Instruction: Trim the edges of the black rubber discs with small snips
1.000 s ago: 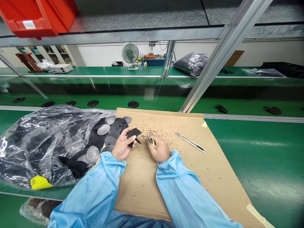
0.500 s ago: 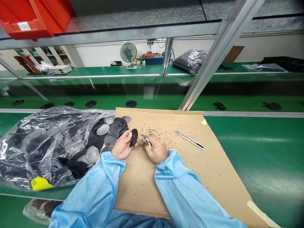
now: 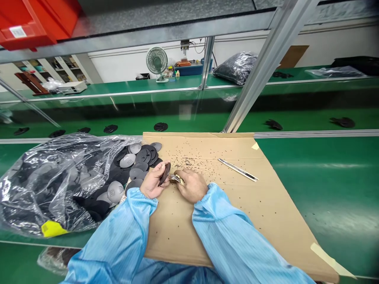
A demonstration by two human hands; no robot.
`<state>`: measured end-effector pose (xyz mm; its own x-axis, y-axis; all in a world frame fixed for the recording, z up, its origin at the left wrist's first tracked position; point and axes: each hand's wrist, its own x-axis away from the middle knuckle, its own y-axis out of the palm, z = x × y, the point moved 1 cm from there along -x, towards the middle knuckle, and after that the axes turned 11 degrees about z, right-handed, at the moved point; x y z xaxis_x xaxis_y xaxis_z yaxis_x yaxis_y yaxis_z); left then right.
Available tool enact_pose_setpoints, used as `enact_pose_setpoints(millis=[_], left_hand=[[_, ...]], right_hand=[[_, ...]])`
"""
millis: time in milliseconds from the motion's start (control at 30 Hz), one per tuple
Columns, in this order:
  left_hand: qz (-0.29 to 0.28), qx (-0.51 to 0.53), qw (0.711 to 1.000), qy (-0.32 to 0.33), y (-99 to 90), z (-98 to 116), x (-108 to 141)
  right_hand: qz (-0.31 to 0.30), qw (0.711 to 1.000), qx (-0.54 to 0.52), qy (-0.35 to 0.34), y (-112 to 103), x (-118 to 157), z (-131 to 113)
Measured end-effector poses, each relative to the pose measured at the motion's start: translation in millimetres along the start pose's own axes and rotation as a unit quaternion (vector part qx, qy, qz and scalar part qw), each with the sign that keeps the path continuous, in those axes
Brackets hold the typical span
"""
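Observation:
Between the thumb and fingers of my left hand (image 3: pixel 153 182) is a dark oval disc (image 3: pixel 165 174), tilted on edge. My right hand (image 3: pixel 193 184) is closed around a small metal cutter (image 3: pixel 177 178) with yellowish handles, its tip at the disc's right side. Both hands are over a cardboard sheet (image 3: pixel 237 213) sprinkled with tiny black bits. To the left, black and grey oval discs (image 3: pixel 128 160) spill from a clear plastic bag (image 3: pixel 53 177). A slim white and black utility knife (image 3: pixel 238 170) lies on the cardboard to the right.
Behind the cardboard, a green conveyor belt (image 3: pixel 189 127) carries several dark parts. A metal post (image 3: pixel 263 75) rises at its near edge. An orange-red bin (image 3: pixel 38 23) sits on the overhead shelf at upper left. A fan (image 3: pixel 156 61) stands further back.
The cutter has moved left, from apart from the disc to its edge. My left hand has turned the disc slightly. The view has shifted a little.

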<state>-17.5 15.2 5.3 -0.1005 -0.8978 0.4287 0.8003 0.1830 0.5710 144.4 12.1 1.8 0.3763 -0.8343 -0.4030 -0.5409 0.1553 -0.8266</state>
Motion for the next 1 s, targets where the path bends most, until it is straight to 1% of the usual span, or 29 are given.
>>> enact_pose_setpoints(millis=[233, 400, 533, 667, 800, 900, 967, 1000], left_hand=[[-0.008, -0.021, 1.000, -0.001, 0.4, 0.7, 1.6], [-0.022, -0.025, 0.999, 0.000, 0.5, 0.2, 1.8], [-0.006, -0.030, 0.999, 0.014, 0.8, -1.6, 1.4], [0.018, -0.037, 0.999, 0.033, 1.0, -3.5, 0.4], [0.024, -0.040, 0.998, 0.034, 0.7, -5.2, -0.2], [0.023, -0.035, 0.999, 0.029, 1.6, -6.1, -0.5], [0.022, -0.016, 0.999, 0.030, 2.3, -4.2, -1.2], [0.024, 0.001, 0.999, 0.037, 2.3, -1.9, -1.9]], right_hand=[[-0.032, 0.999, -0.002, 0.016, -2.8, -0.6, -3.1], [-0.082, 0.996, 0.015, 0.012, -8.6, -2.3, -5.5], [-0.113, 0.993, 0.032, 0.008, -12.5, -4.3, -7.1], [-0.128, 0.990, 0.052, 0.009, -13.7, -6.3, -8.6], [-0.148, 0.987, 0.067, 0.015, -13.7, -7.2, -10.5], [-0.135, 0.989, 0.055, 0.016, -11.7, -5.5, -10.1], [-0.101, 0.994, 0.028, 0.025, -8.9, -3.3, -7.4], [-0.075, 0.997, 0.010, 0.034, -7.4, -2.3, -4.9]])
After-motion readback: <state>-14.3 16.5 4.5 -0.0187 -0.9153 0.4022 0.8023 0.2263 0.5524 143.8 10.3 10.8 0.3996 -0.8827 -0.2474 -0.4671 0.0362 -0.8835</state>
